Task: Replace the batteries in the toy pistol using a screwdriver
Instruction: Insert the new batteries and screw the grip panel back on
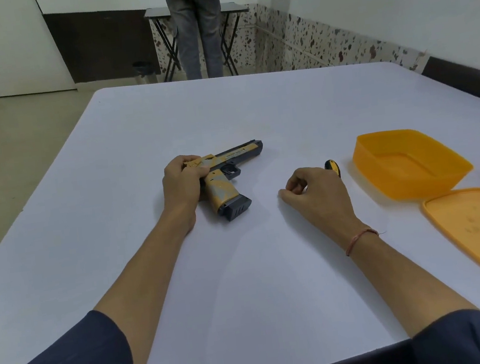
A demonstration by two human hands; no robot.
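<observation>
Now | left hand (185, 178) grips the rear of the toy pistol (231, 160), which lies on its side mid-table (223, 108); right hand (316, 195) curls round the screwdriver (331, 167), tip hidden | risk: tip may slip if the pistol shifts; a freed screw could roll off | room: open table between the hands; orange container (411, 160) just beside the right hand; table edges well apart

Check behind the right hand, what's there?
A black-and-yellow screwdriver handle pokes out past the right hand. Its shaft and tip are covered by the hand, so whether the hand grips it cannot be told.
</observation>
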